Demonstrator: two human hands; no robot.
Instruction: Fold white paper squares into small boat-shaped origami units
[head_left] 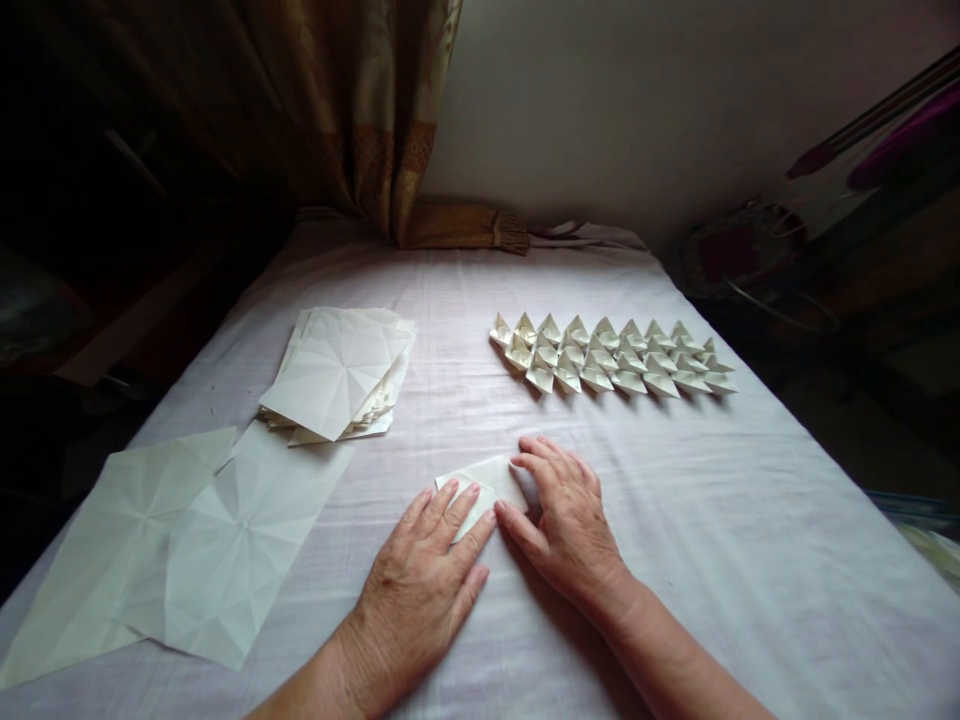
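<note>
- In work: I have one folded paper [486, 478] on the cloth-covered surface [675, 560], under the left fingertips and just beside the right thumb. I judge it partly folded; it lies flat, unlike the raised pieces.
- Left hand [420, 572]: palm down, fingers laid out slightly apart, tips resting on the paper's near-left part.
- Right hand [564, 515]: loosely curled, thumb and fingertips at the paper's right side. I cannot tell whether it pinches an edge or only steadies it.
- Done, by my reading: a group of pointed folded pieces [615, 360] in about three rows, beyond the right hand and mostly to its right.
- Left, by my reading: a stack of creased sheets [334, 365] beyond the left hand and to its left; two loose creased sheets [244, 540] overlapping to the left of that hand. All look opened flat.
- Hidden: part of the paper lies under the left fingers; its layers and underside I cannot read. Both palms face away from me.
- Hard to make out: exact piece count, whether the pieces interlock, the sheet count in the stack. Forearms cut off at the bottom; both side margins dark.
</note>
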